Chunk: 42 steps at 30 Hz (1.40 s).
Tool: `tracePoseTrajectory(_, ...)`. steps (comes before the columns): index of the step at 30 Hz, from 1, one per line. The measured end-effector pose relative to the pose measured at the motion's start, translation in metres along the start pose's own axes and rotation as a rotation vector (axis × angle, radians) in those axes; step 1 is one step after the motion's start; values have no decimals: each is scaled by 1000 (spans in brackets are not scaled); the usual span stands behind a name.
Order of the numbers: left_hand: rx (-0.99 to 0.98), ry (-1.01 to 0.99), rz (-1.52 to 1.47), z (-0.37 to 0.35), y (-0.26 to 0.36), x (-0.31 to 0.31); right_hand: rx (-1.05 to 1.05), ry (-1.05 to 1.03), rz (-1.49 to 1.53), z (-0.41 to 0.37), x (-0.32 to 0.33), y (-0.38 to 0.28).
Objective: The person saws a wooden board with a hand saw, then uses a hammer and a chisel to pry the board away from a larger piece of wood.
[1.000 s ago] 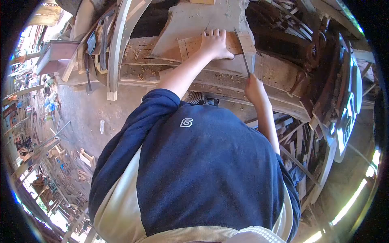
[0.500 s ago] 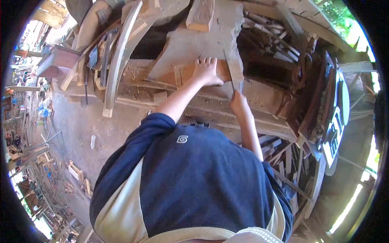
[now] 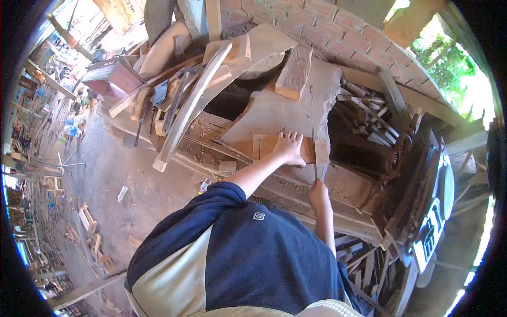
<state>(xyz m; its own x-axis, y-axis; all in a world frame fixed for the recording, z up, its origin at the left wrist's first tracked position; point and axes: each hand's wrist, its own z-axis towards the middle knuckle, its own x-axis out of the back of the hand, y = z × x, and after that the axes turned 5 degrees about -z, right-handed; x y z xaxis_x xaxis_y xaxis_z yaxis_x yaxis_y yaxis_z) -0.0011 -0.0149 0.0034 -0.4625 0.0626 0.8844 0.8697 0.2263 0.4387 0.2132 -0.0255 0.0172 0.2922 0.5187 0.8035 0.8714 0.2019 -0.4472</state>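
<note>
Wooden board (image 3: 262,150) lies flat on the rough-edged surface (image 3: 280,115), directly under the left hand (image 3: 289,149), which is half open, fingers spread and pressing down. Just beside it, the right hand (image 3: 319,196) is closed around the near end of a thin blade (image 3: 315,153) crossing the board. A white, spiral-like logo (image 3: 259,216) marks the dark shirt (image 3: 274,253); no words are legible.

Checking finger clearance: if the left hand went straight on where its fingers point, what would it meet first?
The left hand would likely meet the near end of the thick wooden block lying on the wide wooden slab; depth and exact heading are hard to judge from this view.
</note>
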Motion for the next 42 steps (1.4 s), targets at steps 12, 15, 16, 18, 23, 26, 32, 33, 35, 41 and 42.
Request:
tracePoseTrajectory(12,-22,44,-23,0,-2,-3,24,96,-29,15,-8,3)
tracePoseTrajectory(15,-3,-13,-49,-1,-2,2,46,68,-23,2,2,-6)
tracePoseTrajectory(16,-6,-22,-37,-1,-2,3,31,47,-13,-14,3,-1)
tracePoseTrajectory(18,-7,-36,-25,-2,-2,2,14,22,-2,-45,5,10)
tracePoseTrajectory(23,-49,67,24,1,-5,-9,-38,23,-17,-57,11,6)
tracePoseTrajectory(26,-40,49,2,3,-6,-8,-42,18,59,0,1,-1)
tracePoseTrajectory(32,-29,43,-6,2,-4,-3,-46,40,21,-5,-4,-7)
tracePoseTrajectory(33,-30,47,-6,3,-4,-3,-41,45,74,-23,-1,-5)
tracePoseTrajectory(35,-23,5,-16,4,-5,-1,-94,14,110,-60,10,-5)
tracePoseTrajectory(41,0,-21,-33,6,-5,3,-94,21,40,-23,2,-2)
tracePoseTrajectory(42,-7,11,-27,7,-5,-2,-87,25,72,-8,4,-11)
